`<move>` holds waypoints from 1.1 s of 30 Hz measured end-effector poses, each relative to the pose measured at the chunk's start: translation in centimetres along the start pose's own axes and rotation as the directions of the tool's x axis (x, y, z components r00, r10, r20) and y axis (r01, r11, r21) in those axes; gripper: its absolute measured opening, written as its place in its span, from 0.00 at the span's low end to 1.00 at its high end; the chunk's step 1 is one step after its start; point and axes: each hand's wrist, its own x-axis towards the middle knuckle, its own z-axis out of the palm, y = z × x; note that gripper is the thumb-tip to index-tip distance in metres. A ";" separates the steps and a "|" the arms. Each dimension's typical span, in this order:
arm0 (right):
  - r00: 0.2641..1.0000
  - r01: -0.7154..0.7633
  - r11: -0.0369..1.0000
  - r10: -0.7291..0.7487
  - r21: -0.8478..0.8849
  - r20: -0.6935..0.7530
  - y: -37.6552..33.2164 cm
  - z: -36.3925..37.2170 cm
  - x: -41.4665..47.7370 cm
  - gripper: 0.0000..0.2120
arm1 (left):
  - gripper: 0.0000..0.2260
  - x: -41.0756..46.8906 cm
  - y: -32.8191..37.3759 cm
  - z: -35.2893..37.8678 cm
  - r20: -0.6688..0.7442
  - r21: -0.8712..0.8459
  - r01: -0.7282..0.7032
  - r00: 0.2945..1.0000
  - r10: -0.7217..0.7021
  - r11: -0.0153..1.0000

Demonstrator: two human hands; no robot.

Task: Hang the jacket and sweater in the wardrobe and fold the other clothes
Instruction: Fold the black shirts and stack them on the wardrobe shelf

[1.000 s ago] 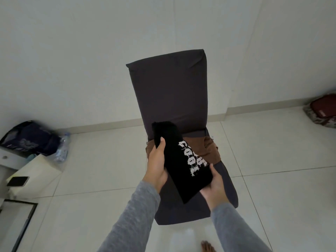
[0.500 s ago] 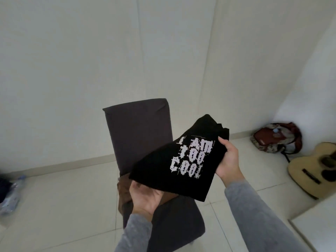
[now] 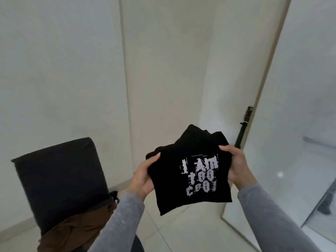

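Head view: folded black tee (image 3: 192, 171), lifted off the chair (image 3: 60, 179), now mid-air before me; left grip (image 3: 143, 179) and right grip (image 3: 236, 166) each clasp a side edge. I've turned right, fold looks done, stowing next. Brown garment (image 3: 78, 228) waits on chair.

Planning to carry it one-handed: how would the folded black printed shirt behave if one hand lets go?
Probably floppy: the black shirt droops at its unsupported lower corner. Likely light: the left hand and right hand hold it by its side edges only. One-handed, its stacked folds may slip open.
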 end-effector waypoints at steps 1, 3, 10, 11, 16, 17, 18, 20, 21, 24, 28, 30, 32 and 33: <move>0.999 0.030 1.000 -0.030 -0.001 -0.035 -1.5 -2.3 -1.6 0.20 | 0.12 0.2 -1.0 2.2 0.025 0.004 0.003 1.000 -0.003 1.000; 0.993 0.073 0.997 -0.072 0.010 -0.090 -4.0 -5.5 -4.6 0.19 | 0.15 0.6 -2.9 6.2 0.075 0.014 0.027 0.997 -0.028 1.000; 0.943 0.058 0.992 -0.092 -0.114 -0.320 -13.2 -19.1 -16.6 0.20 | 0.06 1.0 -13.4 22.0 0.299 0.328 0.220 0.898 -0.322 0.919; 0.942 0.053 0.991 -0.091 -0.123 -0.323 -13.7 -19.9 -17.5 0.19 | 0.06 1.4 -14.3 22.9 0.312 0.361 0.221 0.887 -0.341 0.906; 0.822 0.239 0.955 -0.295 -0.175 -0.486 -18.8 -28.0 -27.2 0.19 | 0.18 -0.1 -24.5 33.5 0.450 0.512 0.217 0.757 -0.475 0.831; 0.801 0.263 0.944 -0.328 -0.198 -0.500 -19.5 -29.2 -28.8 0.19 | 0.18 -0.5 -26.2 35.2 0.470 0.529 0.180 0.752 -0.463 0.829; 0.773 0.280 0.934 -0.356 -0.222 -0.525 -20.1 -30.5 -30.5 0.20 | 0.18 -0.8 -28.1 36.9 0.503 0.531 0.136 0.744 -0.440 0.836; 0.707 0.316 0.910 -0.415 -0.268 -0.573 -21.3 -32.6 -33.7 0.20 | 0.17 -1.7 -31.6 40.1 0.575 0.505 0.065 0.718 -0.392 0.861; 0.670 0.334 0.893 -0.450 -0.302 -0.590 -21.8 -33.6 -35.0 0.20 | 0.17 -2.1 -33.2 41.5 0.605 0.484 0.059 0.698 -0.383 0.873; 0.504 0.344 0.827 -0.562 -0.445 -0.656 -23.5 -37.1 -39.1 0.21 | 0.15 -3.2 -38.2 46.1 0.671 0.445 0.074 0.632 -0.387 0.892; 0.274 0.289 0.770 -0.636 -0.569 -0.721 -25.6 -42.5 -43.7 0.21 | 0.15 -4.1 -45.3 51.8 0.732 0.471 0.044 0.538 -0.418 0.881; 0.176 0.257 0.748 -0.659 -0.612 -0.731 -26.6 -45.0 -44.9 0.11 | 0.13 -4.0 -48.3 54.4 0.736 0.470 0.061 0.524 -0.429 0.881; 0.093 0.194 0.737 -0.670 -0.647 -0.736 -27.8 -47.7 -45.8 0.07 | 0.14 -3.6 -51.3 57.1 0.745 0.479 0.092 0.483 -0.460 0.873; 0.054 0.165 0.739 -0.669 -0.654 -0.742 -28.5 -49.2 -46.2 0.07 | 0.16 -3.3 -52.8 58.6 0.754 0.492 0.103 0.447 -0.482 0.865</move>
